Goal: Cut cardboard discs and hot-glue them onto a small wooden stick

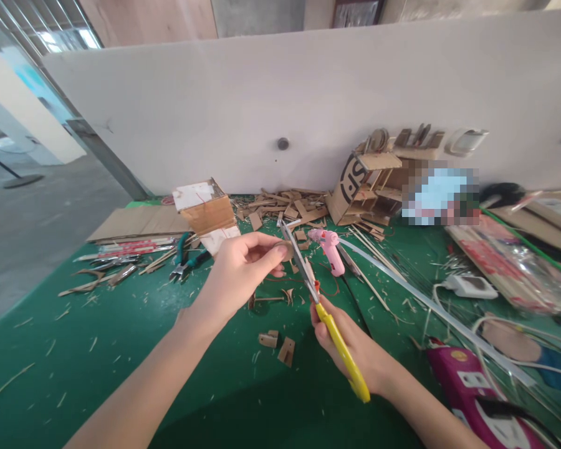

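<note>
My left hand (243, 265) pinches a small brown cardboard piece (285, 251) above the green mat. My right hand (355, 352) grips yellow-handled scissors (325, 312), whose blades reach up to the cardboard piece. A pink glue gun (330, 248) lies just behind the blades. Small cardboard offcuts (280, 346) lie on the mat below my hands.
The green mat (121, 349) is strewn with slivers. Pliers (187, 259), sticks and flat cardboard lie at the left, a small cardboard box (206, 209) behind them. A cardboard model (369, 187) stands by the white partition. A metal ruler (425, 305), a white charger and a magenta device (472, 386) lie right.
</note>
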Demonstrator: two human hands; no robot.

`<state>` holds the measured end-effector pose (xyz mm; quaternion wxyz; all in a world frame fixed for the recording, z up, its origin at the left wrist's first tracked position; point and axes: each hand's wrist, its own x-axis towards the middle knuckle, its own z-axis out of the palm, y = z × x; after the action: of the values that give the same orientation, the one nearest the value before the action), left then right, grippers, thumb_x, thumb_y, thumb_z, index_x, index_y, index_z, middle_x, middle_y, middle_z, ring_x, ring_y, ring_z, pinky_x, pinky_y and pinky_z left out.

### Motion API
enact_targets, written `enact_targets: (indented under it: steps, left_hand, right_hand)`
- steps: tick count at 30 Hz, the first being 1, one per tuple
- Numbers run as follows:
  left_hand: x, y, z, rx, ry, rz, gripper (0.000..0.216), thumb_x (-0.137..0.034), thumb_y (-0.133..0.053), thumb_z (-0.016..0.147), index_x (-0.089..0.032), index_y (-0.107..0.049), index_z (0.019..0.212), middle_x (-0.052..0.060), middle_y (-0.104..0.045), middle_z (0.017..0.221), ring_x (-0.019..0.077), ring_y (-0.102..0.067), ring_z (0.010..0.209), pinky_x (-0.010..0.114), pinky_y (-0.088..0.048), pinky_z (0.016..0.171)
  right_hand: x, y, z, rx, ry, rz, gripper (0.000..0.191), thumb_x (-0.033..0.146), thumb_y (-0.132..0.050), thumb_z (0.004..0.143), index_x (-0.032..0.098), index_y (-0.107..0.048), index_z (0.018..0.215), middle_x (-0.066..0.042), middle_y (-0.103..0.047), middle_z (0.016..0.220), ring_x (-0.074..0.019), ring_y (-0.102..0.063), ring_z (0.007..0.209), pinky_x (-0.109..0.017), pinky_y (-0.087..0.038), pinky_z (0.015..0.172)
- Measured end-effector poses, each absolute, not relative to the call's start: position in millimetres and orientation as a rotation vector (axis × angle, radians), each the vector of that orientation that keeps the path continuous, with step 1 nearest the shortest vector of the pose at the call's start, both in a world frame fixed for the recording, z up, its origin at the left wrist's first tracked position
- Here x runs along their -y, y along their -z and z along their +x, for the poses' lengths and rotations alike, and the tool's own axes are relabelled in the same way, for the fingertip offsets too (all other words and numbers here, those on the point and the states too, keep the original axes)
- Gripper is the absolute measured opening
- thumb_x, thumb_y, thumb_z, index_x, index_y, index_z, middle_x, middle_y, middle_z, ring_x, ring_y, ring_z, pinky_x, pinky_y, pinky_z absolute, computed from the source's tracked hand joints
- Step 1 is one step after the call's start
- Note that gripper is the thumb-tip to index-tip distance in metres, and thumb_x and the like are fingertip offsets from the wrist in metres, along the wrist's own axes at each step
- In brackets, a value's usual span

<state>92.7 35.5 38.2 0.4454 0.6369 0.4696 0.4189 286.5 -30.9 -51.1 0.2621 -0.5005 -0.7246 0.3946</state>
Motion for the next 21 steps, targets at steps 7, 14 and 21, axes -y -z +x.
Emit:
enact_targets:
  steps: [7,14,21]
  left_hand:
    - [-36.4,-37.4,89.7,-1.179,-1.031,1.607,0.023,-0.035,-0.063,0.080,-0.014,-0.068,0.089,0.004,-0.069,0.071,0.0139,-0.065,0.064,0.024,-0.055,0.061]
    - [-38.1,-41.0,84.7,-1.188,-0.992,1.677,0.021,-0.035,-0.065,0.079,-0.016,-0.070,0.084,0.003,-0.068,0.067,0.0134,-0.064,0.060,0.023,-0.054,0.058]
    - [-39.3,-47.3,79.9,-1.224,-0.940,1.754,0.017,-0.031,-0.063,0.079,-0.015,-0.069,0.080,0.004,-0.069,0.070,0.0130,-0.064,0.058,0.023,-0.054,0.057]
  right_hand:
    - [29.4,49.9,287.3,2.034,-1.010,-1.336,0.041,0.056,-0.025,0.093,0.020,-0.043,0.083,-0.003,-0.053,0.076,-0.0150,-0.047,0.064,-0.030,-0.041,0.060]
    - [23.3,57.4,292.6,2.123,-0.940,-1.368,0.032,0.049,-0.035,0.093,0.020,-0.044,0.085,0.000,-0.050,0.071,-0.0130,-0.042,0.056,-0.028,-0.034,0.055]
    - [20.5,57.9,292.1,2.137,-0.873,-1.426,0.031,0.050,-0.039,0.091,0.020,-0.043,0.084,0.001,-0.051,0.065,-0.0130,-0.041,0.051,-0.027,-0.032,0.052]
